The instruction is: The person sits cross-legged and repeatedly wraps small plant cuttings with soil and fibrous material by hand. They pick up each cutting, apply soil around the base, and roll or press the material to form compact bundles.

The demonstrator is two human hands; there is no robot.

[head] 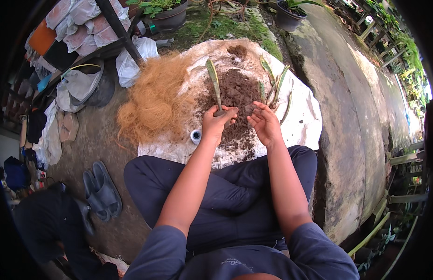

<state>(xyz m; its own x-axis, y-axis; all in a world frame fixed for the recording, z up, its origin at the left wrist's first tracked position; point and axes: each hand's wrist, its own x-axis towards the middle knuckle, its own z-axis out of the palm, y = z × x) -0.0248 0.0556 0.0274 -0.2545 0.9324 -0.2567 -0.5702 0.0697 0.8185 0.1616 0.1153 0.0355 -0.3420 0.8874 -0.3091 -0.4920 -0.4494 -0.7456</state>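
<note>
My left hand (218,120) grips the base of an upright snake plant leaf (213,78), with something dark, perhaps a clump of soil, at its foot. To its right my right hand (265,122) hovers palm up over the dark soil (239,87), fingers apart and curled; a thin thread may run from its fingertips, too fine to be sure. More snake plant cuttings (279,85) lie just beyond my right hand. Loose tan coconut fiber (157,101) is heaped on the left. A white spool (196,136) stands near my left wrist. All this rests on a white woven sack (303,115).
Grey slides (102,190) lie on the floor at left. A person in dark clothes (59,224) is at the lower left. A black bucket (102,87), a white plastic bag (141,56) and wrapped bundles (87,24) are at upper left. Potted plants (290,15) stand beyond the sack.
</note>
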